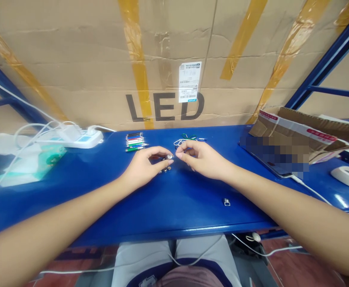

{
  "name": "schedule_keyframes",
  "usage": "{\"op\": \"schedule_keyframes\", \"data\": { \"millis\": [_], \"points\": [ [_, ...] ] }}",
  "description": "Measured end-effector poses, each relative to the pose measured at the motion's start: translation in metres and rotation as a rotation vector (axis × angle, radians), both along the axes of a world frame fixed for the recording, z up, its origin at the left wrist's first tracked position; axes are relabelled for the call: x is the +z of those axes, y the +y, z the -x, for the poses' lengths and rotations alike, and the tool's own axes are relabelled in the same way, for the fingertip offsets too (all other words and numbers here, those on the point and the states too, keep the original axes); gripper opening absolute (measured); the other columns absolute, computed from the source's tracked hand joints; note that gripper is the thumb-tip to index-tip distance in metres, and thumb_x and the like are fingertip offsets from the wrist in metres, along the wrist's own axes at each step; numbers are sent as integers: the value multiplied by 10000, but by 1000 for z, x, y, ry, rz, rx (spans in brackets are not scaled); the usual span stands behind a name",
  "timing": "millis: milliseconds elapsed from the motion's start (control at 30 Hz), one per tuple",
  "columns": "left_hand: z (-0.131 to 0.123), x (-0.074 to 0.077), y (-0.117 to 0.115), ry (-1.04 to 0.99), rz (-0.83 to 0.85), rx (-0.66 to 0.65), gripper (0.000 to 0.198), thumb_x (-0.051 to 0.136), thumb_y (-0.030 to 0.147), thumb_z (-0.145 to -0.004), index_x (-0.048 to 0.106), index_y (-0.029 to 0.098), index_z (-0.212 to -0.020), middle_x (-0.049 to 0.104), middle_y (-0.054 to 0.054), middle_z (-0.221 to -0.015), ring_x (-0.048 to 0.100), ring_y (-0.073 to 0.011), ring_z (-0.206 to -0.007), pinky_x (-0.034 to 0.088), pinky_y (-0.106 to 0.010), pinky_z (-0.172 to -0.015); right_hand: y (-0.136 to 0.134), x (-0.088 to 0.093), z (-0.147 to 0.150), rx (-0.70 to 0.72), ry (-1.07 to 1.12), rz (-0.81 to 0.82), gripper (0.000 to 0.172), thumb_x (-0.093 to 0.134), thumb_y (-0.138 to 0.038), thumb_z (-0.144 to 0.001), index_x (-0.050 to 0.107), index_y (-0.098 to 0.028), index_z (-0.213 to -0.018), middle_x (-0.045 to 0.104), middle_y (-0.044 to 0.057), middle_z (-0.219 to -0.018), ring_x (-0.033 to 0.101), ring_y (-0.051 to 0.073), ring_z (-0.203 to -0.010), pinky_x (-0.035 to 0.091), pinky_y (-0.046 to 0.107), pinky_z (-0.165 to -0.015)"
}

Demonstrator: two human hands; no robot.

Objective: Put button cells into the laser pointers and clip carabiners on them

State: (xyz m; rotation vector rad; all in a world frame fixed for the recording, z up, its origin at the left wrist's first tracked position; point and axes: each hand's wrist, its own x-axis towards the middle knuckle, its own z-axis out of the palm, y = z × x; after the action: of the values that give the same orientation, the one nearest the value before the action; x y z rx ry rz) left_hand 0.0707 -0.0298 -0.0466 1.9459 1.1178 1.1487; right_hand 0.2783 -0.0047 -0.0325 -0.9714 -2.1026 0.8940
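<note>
My left hand (146,165) pinches a small round silver metal piece (170,156) between thumb and forefinger, above the blue table. Close to it, at the same height, my right hand (202,159) has its thumb and forefinger brought together; whatever is between them is too small to make out. Several little metal parts (165,170) lie under the left fingertips, partly hidden by them. Behind the hands are a row of coloured pen-like sticks (135,142) and a few green and white cords (188,139). A separate silver metal part (226,202) rests nearer the front edge.
On the left are a white power strip (87,139) with cables and a green-white plastic packet (33,163). To the right stand an open cardboard box (294,127), a tablet-like device (261,157) with a white cable, and a white mouse-like object (348,176). A large LED carton (96,79) backs the table.
</note>
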Motion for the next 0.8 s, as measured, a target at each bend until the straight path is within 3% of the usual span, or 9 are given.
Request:
{"op": "schedule_keyframes", "data": {
  "millis": [100,267,433,667,800],
  "points": [
    [-1,-1,-2,-18,46,-25,241,771,351,-776,723,158,-913,762,-58,-879,720,-185,-783,604,-335,-803,-6,3,2,21,76,-80,152,595,-315,-913,614,-167,-942,630,44,-912,542,130,-704,454,288,-679],
    [-2,-1,-5,-16,18,-76,225,759,359,-793,734,169,-910,766,-60,-938,722,-200,-875,587,-343,-875,-13,5,3,97,-3,-288,65,617,-250,-904,631,-190,-925,632,49,-953,555,137,-741,448,278,-673],
    [-2,2,-5,-25,6,-68,223,767,349,-789,742,169,-918,769,-64,-951,720,-198,-875,586,-336,-870,-12,6,0,117,0,-434,87,611,-261,-919,669,-210,-957,651,66,-948,573,173,-780,470,311,-691],
    [-2,1,-5,-5,-2,-67,230,770,356,-785,746,174,-924,771,-62,-949,721,-199,-875,587,-345,-881,-11,11,-5,169,-82,-491,128,604,-262,-930,699,-205,-995,641,73,-977,567,167,-769,470,300,-688],
    [-2,3,-6,-12,-14,-53,207,781,340,-771,746,171,-885,772,-63,-943,719,-195,-871,584,-339,-884,-15,24,-14,144,-228,-393,210,636,-340,-911,678,-218,-1076,644,65,-1023,562,150,-718,455,294,-678]
  ]
}}
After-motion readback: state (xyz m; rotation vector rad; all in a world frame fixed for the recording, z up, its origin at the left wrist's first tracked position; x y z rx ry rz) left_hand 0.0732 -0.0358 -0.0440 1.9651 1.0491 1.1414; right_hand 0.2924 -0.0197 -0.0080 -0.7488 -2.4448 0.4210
